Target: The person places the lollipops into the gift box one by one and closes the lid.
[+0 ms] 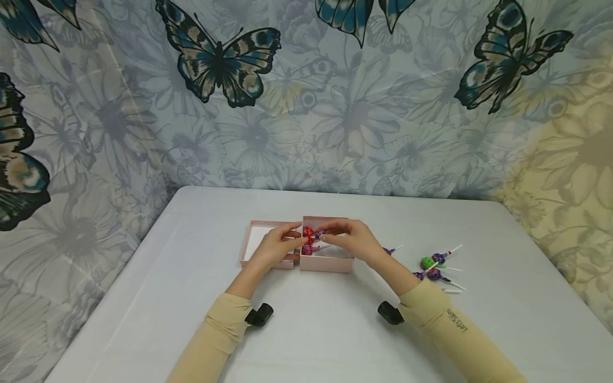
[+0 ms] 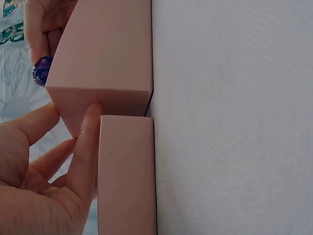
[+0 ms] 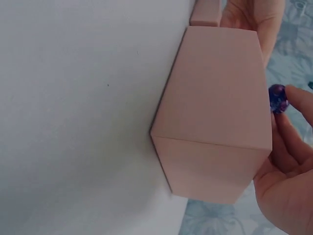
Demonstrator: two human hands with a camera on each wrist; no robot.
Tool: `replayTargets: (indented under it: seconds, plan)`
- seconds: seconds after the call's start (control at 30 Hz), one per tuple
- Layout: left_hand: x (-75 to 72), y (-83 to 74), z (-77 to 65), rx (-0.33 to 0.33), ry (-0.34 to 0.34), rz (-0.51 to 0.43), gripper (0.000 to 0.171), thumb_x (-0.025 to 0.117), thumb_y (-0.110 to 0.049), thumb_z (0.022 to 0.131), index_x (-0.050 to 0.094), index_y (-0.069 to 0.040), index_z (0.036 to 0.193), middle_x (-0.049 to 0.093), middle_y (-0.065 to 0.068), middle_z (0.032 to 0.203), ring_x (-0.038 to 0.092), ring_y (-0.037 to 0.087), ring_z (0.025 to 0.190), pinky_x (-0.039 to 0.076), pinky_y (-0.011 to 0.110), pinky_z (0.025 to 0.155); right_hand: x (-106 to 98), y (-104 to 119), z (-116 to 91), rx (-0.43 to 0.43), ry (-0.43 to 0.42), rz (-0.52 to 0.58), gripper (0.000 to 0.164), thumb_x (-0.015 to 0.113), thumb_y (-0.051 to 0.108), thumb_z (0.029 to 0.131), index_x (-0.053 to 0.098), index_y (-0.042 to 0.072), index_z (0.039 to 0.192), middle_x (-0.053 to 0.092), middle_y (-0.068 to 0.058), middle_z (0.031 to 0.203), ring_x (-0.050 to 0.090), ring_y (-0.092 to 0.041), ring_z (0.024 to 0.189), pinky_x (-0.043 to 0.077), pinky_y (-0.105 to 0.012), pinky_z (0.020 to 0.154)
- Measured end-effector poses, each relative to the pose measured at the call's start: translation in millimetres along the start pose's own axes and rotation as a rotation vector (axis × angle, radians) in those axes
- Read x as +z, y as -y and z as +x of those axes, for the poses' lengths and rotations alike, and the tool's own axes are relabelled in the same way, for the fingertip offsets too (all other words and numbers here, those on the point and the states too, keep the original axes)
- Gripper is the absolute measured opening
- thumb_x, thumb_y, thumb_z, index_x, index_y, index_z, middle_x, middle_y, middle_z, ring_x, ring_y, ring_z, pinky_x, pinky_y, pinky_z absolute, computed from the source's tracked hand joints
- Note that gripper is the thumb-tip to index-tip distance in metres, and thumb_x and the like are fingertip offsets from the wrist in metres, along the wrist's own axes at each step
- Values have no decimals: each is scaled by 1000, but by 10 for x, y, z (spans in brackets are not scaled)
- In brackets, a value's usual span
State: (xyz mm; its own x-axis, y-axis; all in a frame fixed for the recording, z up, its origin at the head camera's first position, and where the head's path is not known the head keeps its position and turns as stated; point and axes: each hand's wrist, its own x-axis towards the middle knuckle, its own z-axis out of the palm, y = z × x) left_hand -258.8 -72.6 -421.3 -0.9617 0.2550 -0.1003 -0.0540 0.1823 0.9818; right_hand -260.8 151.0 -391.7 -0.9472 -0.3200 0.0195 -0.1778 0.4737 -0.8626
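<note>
An open pink box (image 1: 326, 264) stands on the white table with red and pink wrapped lollipops (image 1: 308, 249) inside. My right hand (image 1: 351, 238) is over the box's opening and pinches a purple-wrapped lollipop (image 3: 279, 99) between thumb and fingers, close to the rim. On the box's left side, my left hand (image 1: 278, 246) rests its extended fingers against the wall and rim; the left wrist view shows the fingertips (image 2: 92, 111) touching the pink side. Directly left of the box lies a shallow pink lid (image 1: 245, 250) with a white inside, partly covered by the left hand.
Right of the box, several lollipops lie loose on the table (image 1: 325, 330), among them a green-wrapped one (image 1: 427, 263) and a purple-wrapped one (image 1: 435, 274). Another purple lollipop (image 1: 389, 250) shows just beyond the right forearm. Butterfly-patterned fabric (image 1: 354, 122) hangs behind the table.
</note>
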Motion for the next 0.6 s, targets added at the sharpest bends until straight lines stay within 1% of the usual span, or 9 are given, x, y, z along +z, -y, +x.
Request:
replayTargets:
  seconds: [0.03,0.07,0.13,0.2,0.27,0.3,0.37,0.47,0.6]
  plan:
    - [2,4,5,5,1,0,53,66,-17,95,49,-10,144,57,17,128,63,27,106,61,36,73,4,-5,5,-25,6,-36,29,73,32,89,72,17,114,69,0,111,61,-21,103,58,-37,81]
    - [5,-36,-22,7,4,4,53,66,-16,95,48,-8,144,57,18,128,62,28,107,61,37,74,10,-7,10,-58,13,-77,28,74,29,89,73,16,114,69,0,110,62,-20,101,58,-35,79]
    - [6,-34,-17,9,1,-4,53,66,-15,95,48,-8,144,57,19,128,62,29,108,61,37,74,20,-14,29,-121,37,-143,25,74,24,88,73,13,111,70,-1,106,64,-20,97,59,-33,76]
    - [9,-37,-16,12,-2,-9,52,66,-14,95,48,-7,144,57,19,128,62,29,108,61,38,74,30,-17,48,-188,66,-216,23,75,19,88,74,10,109,72,-1,102,66,-18,93,59,-32,77]
    - [13,-37,-14,8,-5,-11,52,66,-13,95,49,-8,143,58,19,127,62,29,108,61,37,74,36,-13,62,-236,100,-263,20,75,15,87,74,7,106,72,-1,98,67,-17,89,59,-32,78]
    - [14,5,17,10,-8,-15,52,67,-14,94,50,-10,143,58,17,127,62,27,107,61,36,73,37,-15,71,-254,118,-284,19,75,13,87,74,7,105,72,-1,96,66,-15,87,59,-31,78]
    - [19,3,18,7,-8,-13,52,67,-14,94,50,-11,143,58,17,127,62,27,107,61,36,73,35,-2,76,-283,149,-330,17,75,12,87,75,6,103,72,0,93,64,-13,82,58,-29,76]
    - [20,2,23,5,-7,-8,51,67,-14,94,50,-11,143,59,16,126,62,27,107,61,36,73,32,23,98,-304,201,-365,15,75,10,86,76,5,100,72,1,90,63,-10,78,57,-26,71]
    - [22,-1,11,2,-15,-3,51,66,-13,94,51,-11,143,59,16,126,62,27,108,61,36,72,29,60,139,-300,278,-374,14,74,7,86,76,4,100,73,-1,91,66,-11,81,58,-25,76]
